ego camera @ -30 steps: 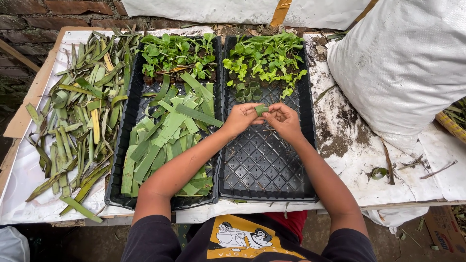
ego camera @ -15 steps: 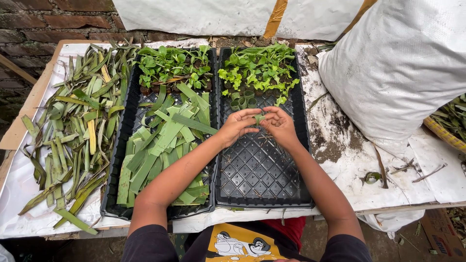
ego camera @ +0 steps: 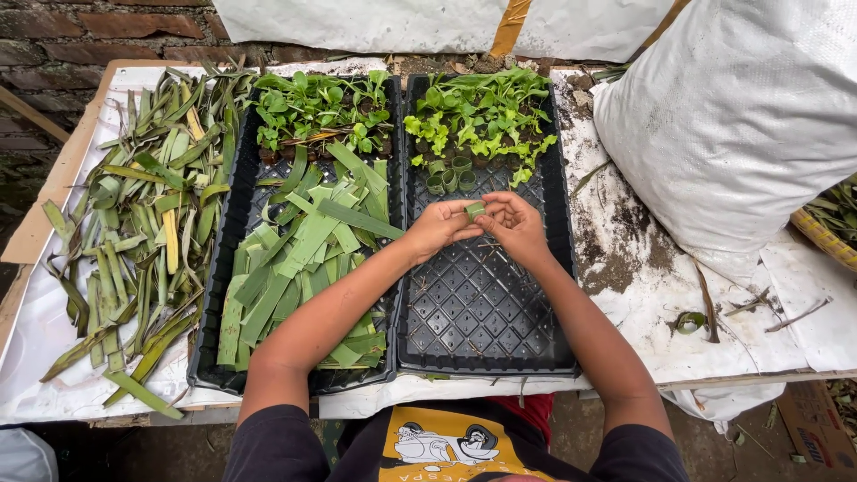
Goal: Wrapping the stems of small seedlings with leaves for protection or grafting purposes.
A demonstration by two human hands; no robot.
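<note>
My left hand (ego camera: 436, 228) and my right hand (ego camera: 513, 223) meet over the right black tray (ego camera: 482, 339), both pinching a small rolled green leaf ring (ego camera: 475, 210) between the fingertips. Just beyond the hands stand a few finished leaf rings (ego camera: 451, 174) and rows of green seedlings (ego camera: 478, 116) at the tray's far end. The near part of this tray shows bare black cells. The left black tray (ego camera: 232, 223) holds cut flat green leaf strips (ego camera: 303, 259) with more seedlings (ego camera: 317, 107) at its far end.
A heap of long whole leaves (ego camera: 134, 223) lies on the white sheet at the left. A large white sack (ego camera: 741, 125) stands at the right, with soil smears (ego camera: 616, 241) and a stray leaf ring (ego camera: 689, 321) beside it. A brick wall runs behind.
Both hands stay together over the right tray, working the small leaf piece; it now looks rolled into a ring. The view shifted slightly.
</note>
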